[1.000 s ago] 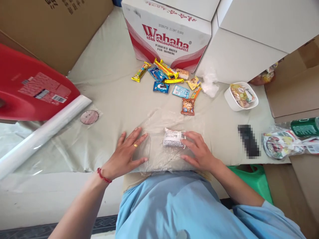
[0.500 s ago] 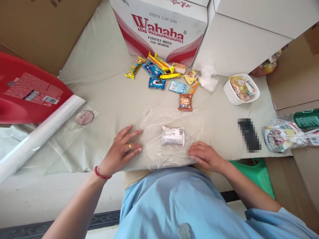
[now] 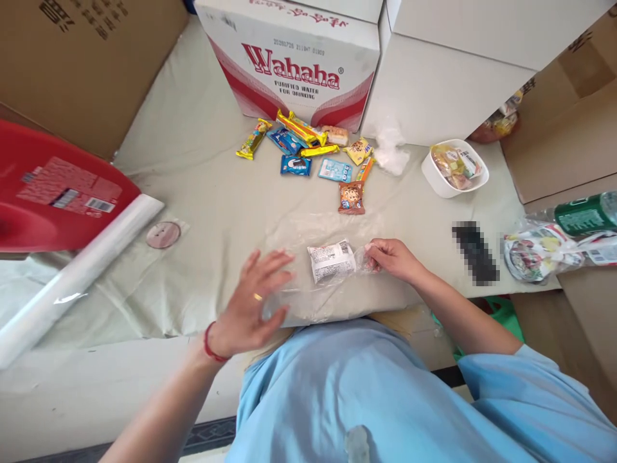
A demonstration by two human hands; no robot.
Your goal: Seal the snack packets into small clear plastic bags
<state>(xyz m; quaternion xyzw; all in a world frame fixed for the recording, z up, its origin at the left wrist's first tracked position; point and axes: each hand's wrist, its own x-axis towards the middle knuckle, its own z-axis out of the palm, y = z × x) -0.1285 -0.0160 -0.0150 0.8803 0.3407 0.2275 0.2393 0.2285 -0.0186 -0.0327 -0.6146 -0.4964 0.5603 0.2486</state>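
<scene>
A white snack packet lies on a sheet of clear plastic wrap near the table's front edge. My right hand is closed, pinching the wrap's right edge and folding it against the packet. My left hand hovers with spread fingers over the wrap's left side, its fingertips at the film's left edge. It wears a ring and a red wrist cord.
A pile of several snack packets lies before the Wahaha carton. A white bowl of sweets stands right. A roll of wrap and red plastic tub sit left. A dark blurred object and bagged items lie far right.
My right hand pulled back to the front edge, then lifted the wrap's right edge up toward the packet. My left hand rose off the table. The packet turned slightly.
</scene>
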